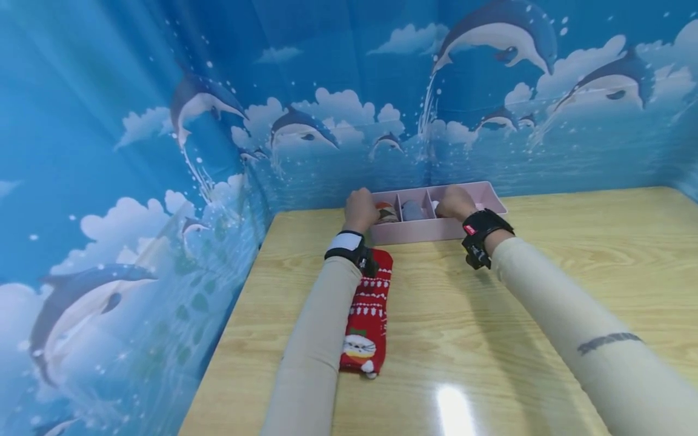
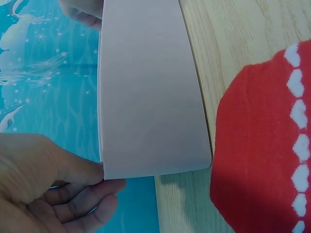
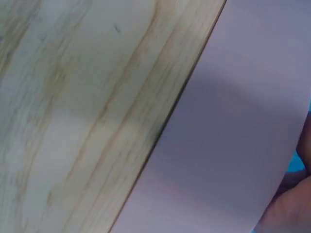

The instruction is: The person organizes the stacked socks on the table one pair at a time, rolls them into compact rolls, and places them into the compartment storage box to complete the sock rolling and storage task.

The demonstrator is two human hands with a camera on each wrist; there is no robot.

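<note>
A pink divided box stands at the table's far edge against the blue wall, with rolled socks in its compartments. My left hand grips the box's left end; in the left wrist view its thumb lies against the corner of the pink wall, with the fingers curled beside it. My right hand lies over the box's middle-right compartment, its fingers past the near rim and hidden. A red Christmas sock lies flat on the table beneath my left forearm and just in front of the box.
The wooden table is walled by blue dolphin-print panels on the left and at the back. The box's right end extends past my right hand. In the right wrist view only the box wall and the table show.
</note>
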